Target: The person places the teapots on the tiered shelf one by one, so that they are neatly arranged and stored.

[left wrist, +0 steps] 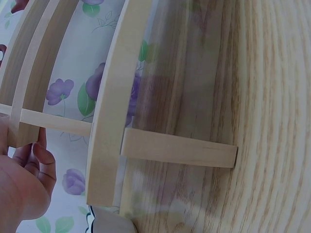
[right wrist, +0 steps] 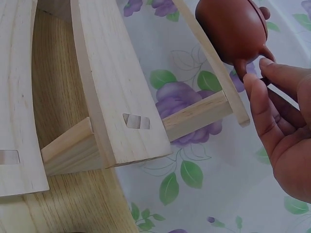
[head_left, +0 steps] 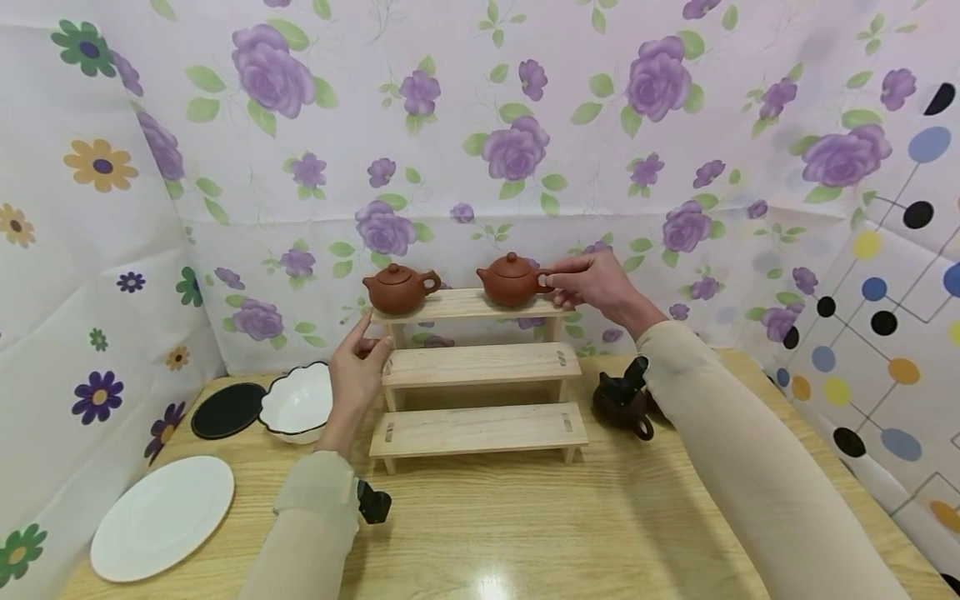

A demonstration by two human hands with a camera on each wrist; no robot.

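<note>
A three-tier wooden stand (head_left: 480, 364) rises in steps on the table. Two reddish-brown clay teapots sit on its top tier, the left teapot (head_left: 398, 289) at the left end, the right teapot (head_left: 511, 280) towards the right end. My right hand (head_left: 602, 286) pinches the right teapot's handle between thumb and fingers; the right wrist view shows this handle (right wrist: 241, 69) close up. With curled fingers, my left hand (head_left: 356, 367) holds the stand's left side near the upper tiers. In the left wrist view, the fingers (left wrist: 44, 162) lie against a board's end.
A dark teapot (head_left: 622, 404) stands right of the stand, and another dark item behind it is mostly hidden by my right sleeve. At left are a white scalloped bowl (head_left: 298, 403), a black round mat (head_left: 228, 410) and a white plate (head_left: 163, 518). Patterned cloth surrounds the table.
</note>
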